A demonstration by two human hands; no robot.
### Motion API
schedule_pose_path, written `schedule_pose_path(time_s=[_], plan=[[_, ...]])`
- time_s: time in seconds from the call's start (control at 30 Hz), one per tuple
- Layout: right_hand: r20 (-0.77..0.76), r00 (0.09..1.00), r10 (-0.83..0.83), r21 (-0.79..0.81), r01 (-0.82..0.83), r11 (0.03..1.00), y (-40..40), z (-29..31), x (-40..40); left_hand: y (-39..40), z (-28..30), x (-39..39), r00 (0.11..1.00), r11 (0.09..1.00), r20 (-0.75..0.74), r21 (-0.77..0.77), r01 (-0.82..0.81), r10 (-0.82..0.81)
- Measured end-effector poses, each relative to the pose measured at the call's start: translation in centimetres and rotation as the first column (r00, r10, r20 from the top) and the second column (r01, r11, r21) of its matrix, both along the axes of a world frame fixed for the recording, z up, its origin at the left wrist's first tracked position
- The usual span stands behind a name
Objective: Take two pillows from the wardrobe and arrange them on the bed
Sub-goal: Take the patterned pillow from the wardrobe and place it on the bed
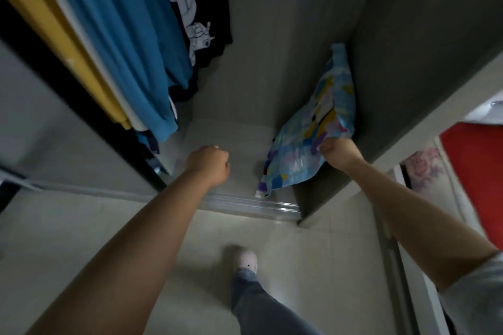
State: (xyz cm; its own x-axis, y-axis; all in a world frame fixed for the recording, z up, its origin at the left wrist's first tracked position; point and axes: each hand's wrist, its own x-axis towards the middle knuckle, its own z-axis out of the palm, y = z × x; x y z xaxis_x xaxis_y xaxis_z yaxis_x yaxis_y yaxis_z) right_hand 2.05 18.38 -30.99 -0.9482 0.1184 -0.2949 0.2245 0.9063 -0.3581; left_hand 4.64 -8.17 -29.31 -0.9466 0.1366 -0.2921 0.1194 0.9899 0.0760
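The right hand (336,151) is clenched on the edge of a soft pillow in a blue patchwork-print cover (315,128), which leans against the grey wardrobe wall (408,62) just beyond it. The left hand (209,163) is fisted, seemingly on nothing, over the pale wardrobe floor (226,139). Hanging blue and yellow garments (114,43) lie further left. Pinched by one edge, the pillow could slip or catch the sliding-door track (253,205).

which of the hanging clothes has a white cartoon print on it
The black garment, hanging rightmost, deepest in the wardrobe. The blue one and the yellow one beside it are plain.
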Motion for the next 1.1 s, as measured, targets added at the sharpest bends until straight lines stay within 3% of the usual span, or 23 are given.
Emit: schedule_pose_path(time_s=[0.07,0.27,0.47,0.57,0.73,0.87,0.97,1.03,1.1], plan=[[-0.033,0.988,-0.153,-0.013,0.152,0.988,0.6,0.0,-3.4,-0.1,-0.1,-4.7,0.999,0.999,-0.002,0.019,0.049,-0.049],[-0.223,0.896,-0.385,-0.01,0.392,0.92,2.8,-2.2,-9.5,2.0,-3.9,-14.4,0.967,0.967,0.021,0.046,0.251,-0.252],[-0.042,0.84,-0.541,0.043,0.543,0.839,5.1,-5.3,-15.4,6.7,-7.9,-21.7,0.875,0.875,-0.016,0.025,0.484,-0.484],[-0.027,0.753,-0.657,0.059,0.658,0.751,6.8,-7.8,-18.2,8.1,-10.1,-24.2,0.789,0.788,-0.03,0.022,0.615,-0.614],[-0.007,0.68,-0.733,0.147,0.726,0.672,8.6,-11.7,-20.9,8.6,-13.9,-28.4,0.751,0.75,-0.02,0.048,0.66,-0.66],[0.017,0.842,-0.539,0.143,0.532,0.835,5.5,-12.5,-20.8,9.6,-15.3,-31.1,0.777,0.767,-0.085,0.127,0.629,-0.623],[-0.048,0.934,-0.354,0.162,0.357,0.92,1.5,-12.3,-19.3,10.1,-14.9,-32.2,0.79,0.75,-0.24,0.251,0.612,-0.564],[-0.069,0.974,-0.216,0.147,0.224,0.963,-1.4,-11.8,-17.6,10.2,-13.7,-32.7,0.734,0.675,-0.388,0.302,0.673,-0.558],[-0.133,0.989,-0.067,0.177,0.09,0.98,-3.7,-11.3,-15.9,10.6,-12.6,-33.0,0.594,0.566,-0.486,0.223,0.794,-0.641]])
